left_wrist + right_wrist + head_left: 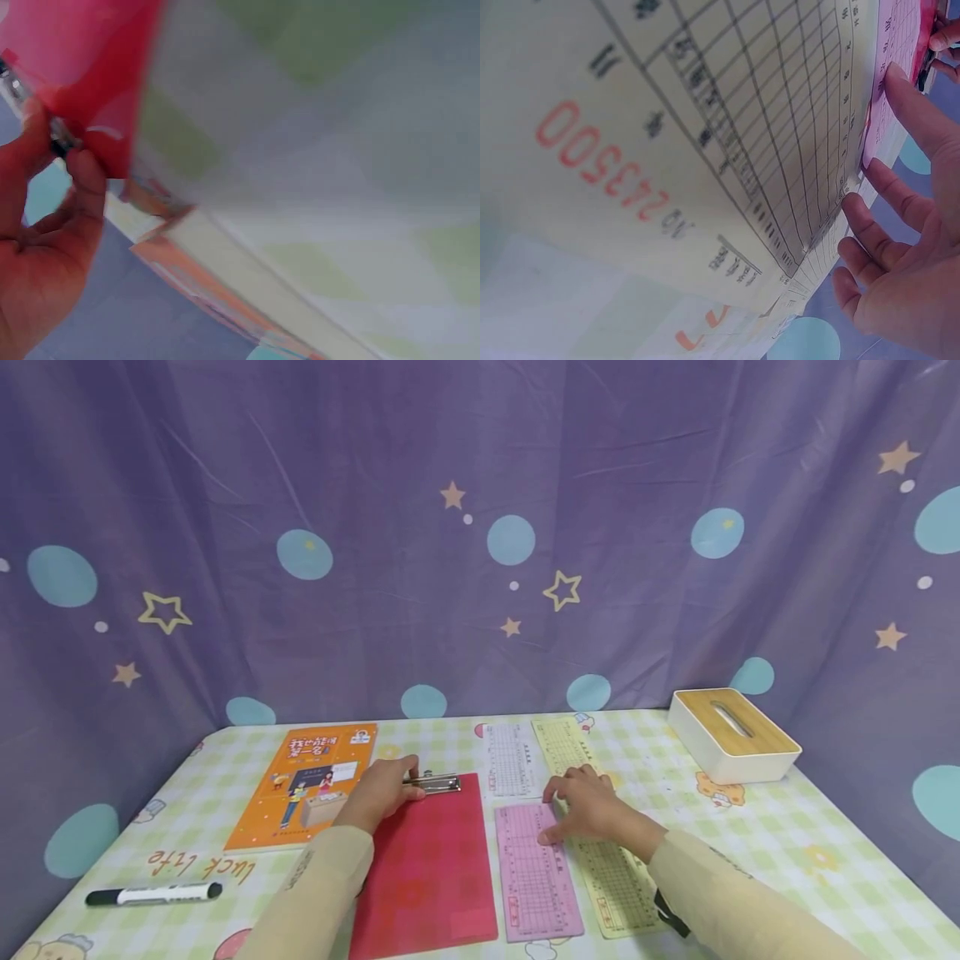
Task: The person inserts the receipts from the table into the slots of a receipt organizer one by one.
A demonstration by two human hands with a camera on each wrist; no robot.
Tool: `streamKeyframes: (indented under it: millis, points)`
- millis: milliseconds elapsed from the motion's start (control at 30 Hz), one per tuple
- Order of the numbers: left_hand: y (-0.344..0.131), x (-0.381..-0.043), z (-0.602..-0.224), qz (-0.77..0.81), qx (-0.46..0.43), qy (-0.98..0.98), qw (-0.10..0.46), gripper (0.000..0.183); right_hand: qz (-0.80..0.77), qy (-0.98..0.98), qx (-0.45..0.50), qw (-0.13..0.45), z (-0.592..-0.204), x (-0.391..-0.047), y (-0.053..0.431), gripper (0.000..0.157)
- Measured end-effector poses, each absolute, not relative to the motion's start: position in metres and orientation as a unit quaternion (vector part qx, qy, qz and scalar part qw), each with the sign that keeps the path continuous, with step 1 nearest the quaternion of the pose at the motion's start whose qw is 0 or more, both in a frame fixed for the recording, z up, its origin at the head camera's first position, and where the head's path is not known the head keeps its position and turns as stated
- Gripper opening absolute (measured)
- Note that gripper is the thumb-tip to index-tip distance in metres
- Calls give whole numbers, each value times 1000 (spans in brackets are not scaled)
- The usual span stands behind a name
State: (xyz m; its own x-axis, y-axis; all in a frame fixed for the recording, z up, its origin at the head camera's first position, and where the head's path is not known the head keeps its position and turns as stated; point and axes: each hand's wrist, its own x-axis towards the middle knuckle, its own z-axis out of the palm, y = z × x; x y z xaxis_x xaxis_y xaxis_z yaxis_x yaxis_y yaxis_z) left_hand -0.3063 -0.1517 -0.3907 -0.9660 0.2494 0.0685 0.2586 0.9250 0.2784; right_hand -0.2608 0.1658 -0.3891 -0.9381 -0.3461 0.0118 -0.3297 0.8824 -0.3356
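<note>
My left hand (378, 793) pinches the metal clip (441, 784) at the top of a red clipboard (427, 881). In the left wrist view, thumb and fingers meet at the clip's edge. Over the upper edge of a pink form slip (534, 881) is my right hand (588, 806), its thumb and fingertips spread apart and touching the paper. Under that hand lies a yellow form slip (618, 885), seen close up in the right wrist view. Behind them are a white form slip (512, 760) and another yellow slip (562, 743), partly covered by the right hand.
An orange book (307, 785) lies left of the clipboard. A black-and-white marker (153, 893) is at the near left. The tissue box (735, 735) with a wooden lid stands at the back right. A purple curtain (480, 585) hangs behind the checked tablecloth (780, 852).
</note>
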Motion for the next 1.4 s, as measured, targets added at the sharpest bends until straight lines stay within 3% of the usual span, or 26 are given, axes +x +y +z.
streamKeyframes:
  millis: [300, 533, 767, 933, 1400]
  points:
    - [-157, -306, -397, -166, -154, -971, 74, 19, -167, 970, -174, 22, -389, -263, 166, 48]
    - [-155, -306, -389, -190, -130, -972, 40, 15, -166, 971, -169, 26, -388, -263, 166, 48]
    - [-153, -305, -381, -211, -72, -974, -42, 28, -170, 970, -174, 28, -388, -262, 166, 48]
    - [-155, -311, -389, -199, -76, -977, -22, 38, -164, 972, -169, 26, -389, -262, 166, 49]
    - [-158, -310, -388, -223, -103, -969, -4, 20, -168, 971, -169, 22, -391, -261, 165, 48]
